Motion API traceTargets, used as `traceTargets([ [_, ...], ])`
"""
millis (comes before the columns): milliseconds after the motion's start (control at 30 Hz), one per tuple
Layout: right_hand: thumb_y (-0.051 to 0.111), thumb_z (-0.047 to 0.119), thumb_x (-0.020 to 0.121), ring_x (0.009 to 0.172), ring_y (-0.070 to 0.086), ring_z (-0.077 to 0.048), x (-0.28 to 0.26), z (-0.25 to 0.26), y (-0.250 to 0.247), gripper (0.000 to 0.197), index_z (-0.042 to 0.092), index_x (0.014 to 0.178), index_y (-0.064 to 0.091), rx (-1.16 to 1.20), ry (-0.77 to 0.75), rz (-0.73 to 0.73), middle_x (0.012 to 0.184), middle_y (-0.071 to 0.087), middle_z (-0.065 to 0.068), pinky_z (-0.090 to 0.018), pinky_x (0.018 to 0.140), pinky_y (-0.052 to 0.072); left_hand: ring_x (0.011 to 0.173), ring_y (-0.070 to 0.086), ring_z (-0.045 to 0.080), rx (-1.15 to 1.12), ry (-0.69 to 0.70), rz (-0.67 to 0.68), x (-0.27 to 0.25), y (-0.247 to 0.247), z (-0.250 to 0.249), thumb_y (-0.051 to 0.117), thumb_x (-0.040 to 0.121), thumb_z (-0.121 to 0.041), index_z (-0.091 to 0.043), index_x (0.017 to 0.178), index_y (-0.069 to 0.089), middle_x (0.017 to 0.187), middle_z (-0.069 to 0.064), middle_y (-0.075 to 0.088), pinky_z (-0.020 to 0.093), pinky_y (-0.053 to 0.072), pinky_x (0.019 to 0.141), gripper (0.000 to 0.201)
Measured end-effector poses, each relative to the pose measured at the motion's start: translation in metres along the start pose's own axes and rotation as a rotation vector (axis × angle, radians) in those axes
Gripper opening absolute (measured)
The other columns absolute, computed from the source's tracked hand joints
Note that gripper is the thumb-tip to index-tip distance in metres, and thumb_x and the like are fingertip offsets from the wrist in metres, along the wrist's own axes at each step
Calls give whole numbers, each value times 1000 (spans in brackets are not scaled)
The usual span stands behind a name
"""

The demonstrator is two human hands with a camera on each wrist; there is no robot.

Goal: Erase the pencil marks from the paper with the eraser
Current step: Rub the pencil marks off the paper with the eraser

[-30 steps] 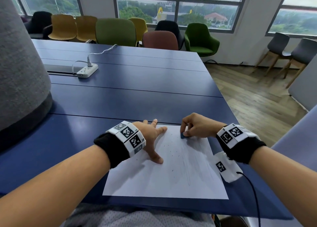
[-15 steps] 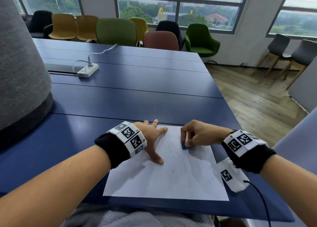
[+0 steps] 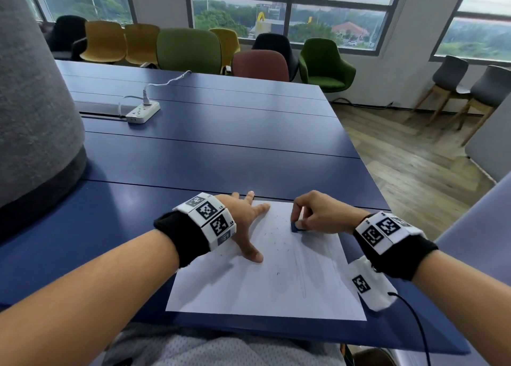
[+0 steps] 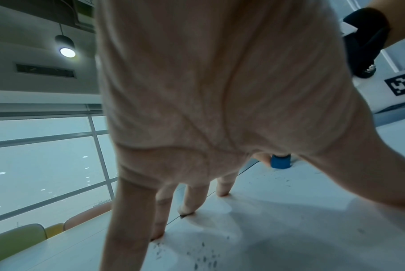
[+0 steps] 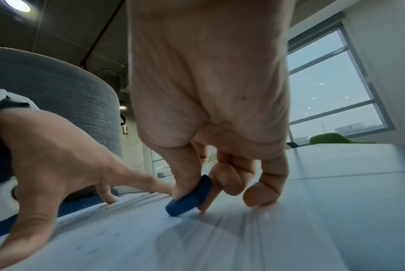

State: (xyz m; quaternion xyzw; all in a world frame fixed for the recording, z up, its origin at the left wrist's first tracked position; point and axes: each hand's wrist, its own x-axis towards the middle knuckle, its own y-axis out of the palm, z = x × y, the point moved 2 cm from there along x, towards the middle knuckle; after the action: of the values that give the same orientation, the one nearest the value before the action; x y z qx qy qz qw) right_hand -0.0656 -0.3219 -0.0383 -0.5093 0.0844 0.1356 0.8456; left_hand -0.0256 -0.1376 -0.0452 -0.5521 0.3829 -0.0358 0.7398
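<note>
A white sheet of paper lies on the blue table near its front edge, with faint pencil strokes down its right half and dark eraser crumbs scattered near the top. My left hand is spread flat, its fingers pressing the sheet's upper left part. My right hand pinches a small blue eraser between thumb and forefinger and holds its edge against the paper near the top. The wrist views show the eraser tilted on the sheet, and the same eraser beyond the left palm.
A white power strip with its cable lies far back on the table. A large grey fabric column stands at the left. The table's right edge drops to wooden floor. Coloured chairs line the far side.
My right hand has drawn the eraser down the paper towards me from the sheet's top edge. The left hand has stayed pressed in place.
</note>
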Motion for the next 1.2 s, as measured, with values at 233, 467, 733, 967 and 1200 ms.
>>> traceTargets([
  [233, 67, 15, 82, 60, 53, -7, -9, 4, 6, 11, 25, 78, 67, 5, -32, 116, 66, 60, 8, -21, 60, 41, 149, 2, 36, 2, -4, 1, 0, 0, 0, 71, 60, -78, -39, 154, -8, 164, 3, -12, 53, 21, 116, 129],
  [467, 66, 12, 83, 55, 49, -6, -23, 4, 17, 11, 22, 79, 66, 55, -70, 155, 62, 57, 7, -20, 57, 41, 149, 2, 36, -3, -3, -1, 0, 0, 1, 71, 61, -78, -39, 154, -8, 164, 3, -12, 52, 20, 115, 128],
  [733, 64, 13, 84, 55, 50, -4, -27, 4, 24, 11, 22, 80, 65, 58, -81, 97, 64, 57, 8, -18, 56, 42, 150, 2, 36, 3, -6, 1, 0, 0, 0, 70, 61, -78, -39, 154, -8, 164, 3, -12, 52, 20, 116, 128],
  [967, 63, 11, 84, 55, 51, -4, -23, 13, 22, 11, 21, 81, 64, 53, -64, 9, 65, 59, 7, -16, 55, 40, 149, 2, 36, 0, -7, 5, 0, 0, -1, 70, 61, -78, -40, 154, -9, 164, 3, -13, 52, 19, 116, 128],
  [1200, 64, 14, 84, 53, 49, -1, -40, 12, 27, 10, 24, 82, 67, 5, -112, 167, 63, 56, 11, -14, 55, 40, 150, 3, 36, -5, 0, -9, -2, 0, 0, 69, 62, -79, -39, 154, -8, 164, 3, -11, 50, 20, 116, 127],
])
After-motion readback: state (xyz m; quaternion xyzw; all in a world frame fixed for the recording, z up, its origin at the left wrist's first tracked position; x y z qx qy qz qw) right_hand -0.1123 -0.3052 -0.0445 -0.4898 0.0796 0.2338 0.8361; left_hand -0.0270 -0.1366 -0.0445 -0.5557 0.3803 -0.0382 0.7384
